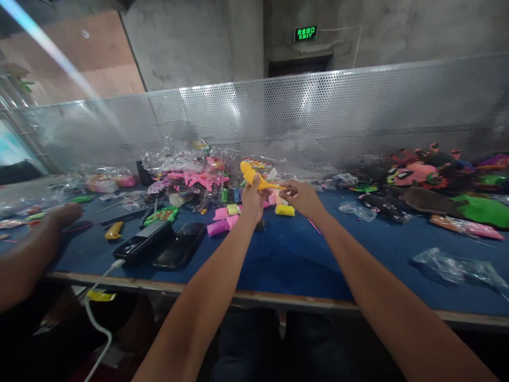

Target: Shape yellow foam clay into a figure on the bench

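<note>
A yellow modelling-clay figure (249, 173), rounded at its upper left and drawn out to a thin tail on the right, is held above the table. My left hand (252, 200) is closed around its body. The fingers of my right hand (303, 198) pinch the thin tail end. Below and beside my hands lie pink and purple wrapped clay packs (219, 227) and a yellow pack (285, 210). Small dark blocks (230, 196) sit just behind them.
On the blue table (294, 265) lie a phone (181, 245), a black power bank (143, 241) with a white cable, and a small yellow piece (114, 231). Another person's arm (35, 249) rests at left. Clay figures (417, 178) crowd the right; a perforated metal screen (246, 116) stands behind.
</note>
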Motion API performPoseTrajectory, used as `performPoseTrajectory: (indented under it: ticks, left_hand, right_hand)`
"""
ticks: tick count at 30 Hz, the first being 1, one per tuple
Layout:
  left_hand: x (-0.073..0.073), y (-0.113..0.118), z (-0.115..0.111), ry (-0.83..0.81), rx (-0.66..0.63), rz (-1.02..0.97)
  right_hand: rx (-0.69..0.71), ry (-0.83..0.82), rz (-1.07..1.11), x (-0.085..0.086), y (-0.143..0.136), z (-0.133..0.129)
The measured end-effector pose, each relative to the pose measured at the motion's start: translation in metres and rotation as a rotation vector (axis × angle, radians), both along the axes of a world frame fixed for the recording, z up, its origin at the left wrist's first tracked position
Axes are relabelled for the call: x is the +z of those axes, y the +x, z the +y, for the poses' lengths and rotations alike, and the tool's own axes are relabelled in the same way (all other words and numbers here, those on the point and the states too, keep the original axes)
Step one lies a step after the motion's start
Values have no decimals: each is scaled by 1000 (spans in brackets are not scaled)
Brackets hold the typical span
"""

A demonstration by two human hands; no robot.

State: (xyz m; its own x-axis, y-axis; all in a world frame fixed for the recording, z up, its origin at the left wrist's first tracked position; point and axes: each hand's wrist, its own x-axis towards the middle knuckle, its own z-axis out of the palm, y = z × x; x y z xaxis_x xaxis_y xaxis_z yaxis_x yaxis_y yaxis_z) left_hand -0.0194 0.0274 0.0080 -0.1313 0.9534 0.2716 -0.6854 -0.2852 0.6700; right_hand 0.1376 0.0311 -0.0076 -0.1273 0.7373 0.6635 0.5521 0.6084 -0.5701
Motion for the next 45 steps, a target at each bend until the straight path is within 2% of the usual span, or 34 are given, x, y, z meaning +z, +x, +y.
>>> performPoseTrajectory:
  ticks: [6,8,12,15,18,21,23,25,29,31,37,43,45]
  left_hand:
    - [-2,5,-1,94,-11,124]
    - [-2,7,-2,132,-16,160]
    - [0,7,-3,137,-38,148]
    - [2,3,-4,126,-61,113]
    - [3,0,-6,89,-85,85]
    - [4,-2,-7,66,-97,57]
    - [5,-3,-6,71,-90,40]
    - [5,-3,-5,78,-87,30]
    - [4,-4,-2,70,-89,30]
    - [3,-4,-2,47,-81,36]
    - [4,-5,-1,-25,-54,33]
    - [7,-7,-5,-49,-70,-13]
    - [7,-8,-6,-56,-77,-31]
  right_hand:
    - [-47,32,-31,3,-5,-7]
    - [-9,-62,31,6,-7,-7]
    - [181,-379,324,14,-8,-9]
    - [296,-546,498,18,-7,-15]
    - [378,-646,566,19,-6,-21]
    - [435,-675,595,19,-7,-24]
    - [439,-635,607,18,-8,-22]
    - [399,-516,576,17,-8,-20]
    - [347,-201,330,15,-5,-14]
    - [369,-119,211,13,-2,-12]
    - [325,-106,-7,8,5,-5]
    - [51,36,-90,7,0,-9]
    - [0,65,-83,9,-4,-14]
